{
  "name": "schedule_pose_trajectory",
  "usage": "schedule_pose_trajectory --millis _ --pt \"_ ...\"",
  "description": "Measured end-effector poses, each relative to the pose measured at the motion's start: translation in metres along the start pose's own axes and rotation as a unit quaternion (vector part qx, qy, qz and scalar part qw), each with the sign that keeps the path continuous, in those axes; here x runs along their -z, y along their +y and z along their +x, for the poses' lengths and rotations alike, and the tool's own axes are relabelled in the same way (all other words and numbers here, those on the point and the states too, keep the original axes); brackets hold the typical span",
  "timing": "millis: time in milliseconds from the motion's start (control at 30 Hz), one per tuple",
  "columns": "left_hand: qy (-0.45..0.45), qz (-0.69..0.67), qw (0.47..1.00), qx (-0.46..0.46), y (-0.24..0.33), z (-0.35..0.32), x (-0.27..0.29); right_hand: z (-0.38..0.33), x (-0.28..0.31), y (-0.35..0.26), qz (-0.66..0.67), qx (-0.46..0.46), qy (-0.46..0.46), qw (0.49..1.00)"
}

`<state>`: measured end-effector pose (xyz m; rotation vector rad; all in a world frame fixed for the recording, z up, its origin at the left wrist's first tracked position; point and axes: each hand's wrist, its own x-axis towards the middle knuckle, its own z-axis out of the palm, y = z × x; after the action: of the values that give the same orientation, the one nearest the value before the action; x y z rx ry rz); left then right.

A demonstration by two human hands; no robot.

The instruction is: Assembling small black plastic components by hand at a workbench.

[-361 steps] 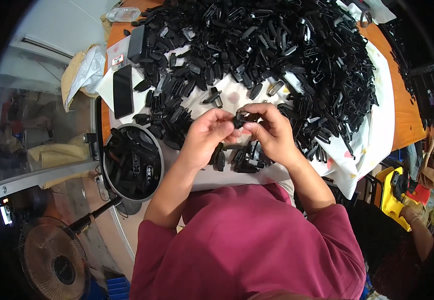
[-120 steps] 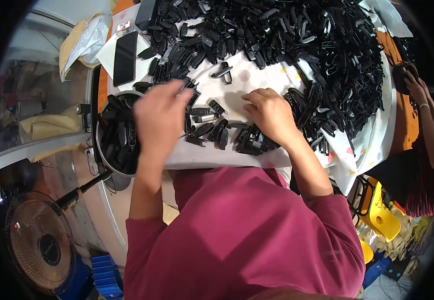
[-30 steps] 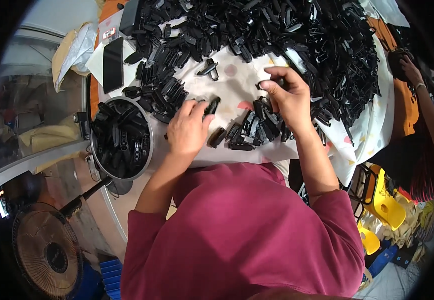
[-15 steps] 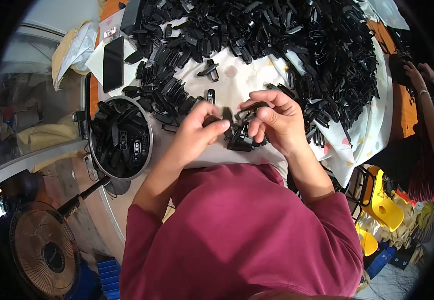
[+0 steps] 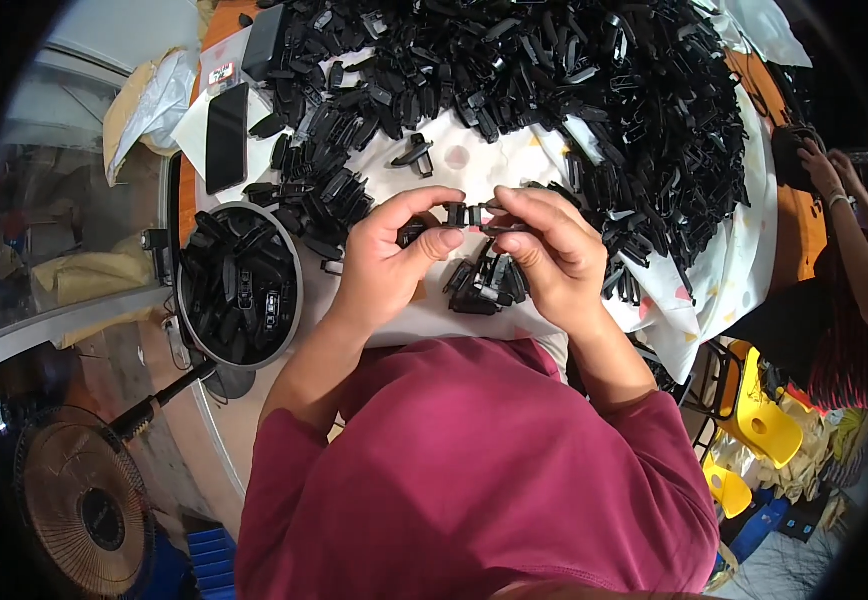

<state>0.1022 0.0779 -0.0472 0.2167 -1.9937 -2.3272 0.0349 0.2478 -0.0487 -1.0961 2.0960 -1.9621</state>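
Over the near part of the table, my left hand [image 5: 382,262] and my right hand [image 5: 562,262] face each other. Between their thumbs and fingertips is a small black plastic clip-like part [image 5: 469,215], gripped from both sides. Whether it is one piece or two pressed together cannot be made out. Another dark piece [image 5: 411,234] shows in the curl of my left fingers. Just below my fingertips lies a small heap of black plastic parts [image 5: 484,285]. A single black part [image 5: 415,154] rests on the cloth beyond my hands.
A large pile of black parts [image 5: 644,130] covers the far and right table. At left stand a round tub [image 5: 298,290] of black parts, a phone [image 5: 226,138] and a fan [image 5: 84,505]. A yellow chair [image 5: 762,420] and another person's hands [image 5: 822,170] are at right.
My hands have come together, and their fingertips now meet at the black part. Before, they were apart, each with a dark piece. The view has shifted slightly.
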Motion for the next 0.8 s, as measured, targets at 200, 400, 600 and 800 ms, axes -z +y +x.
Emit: schedule_pose_trajectory --millis 200,400,600,800 --pt "0.026 0.213 0.958 -0.191 -0.001 0.008 0.005 0.000 -0.001 -0.002 -0.062 0.031 0.025 0.997" --pt "0.023 0.206 0.957 -0.204 0.005 0.004 -0.001 0.001 0.002 -0.004 -0.089 0.078 0.040 0.992" --pt "0.039 0.187 0.961 -0.201 0.003 0.002 -0.006 0.002 0.009 -0.006 -0.184 0.147 0.007 0.972" --pt "0.009 0.253 0.939 -0.233 0.003 0.005 0.004 0.006 0.016 -0.009 -0.211 0.128 -0.065 0.967"
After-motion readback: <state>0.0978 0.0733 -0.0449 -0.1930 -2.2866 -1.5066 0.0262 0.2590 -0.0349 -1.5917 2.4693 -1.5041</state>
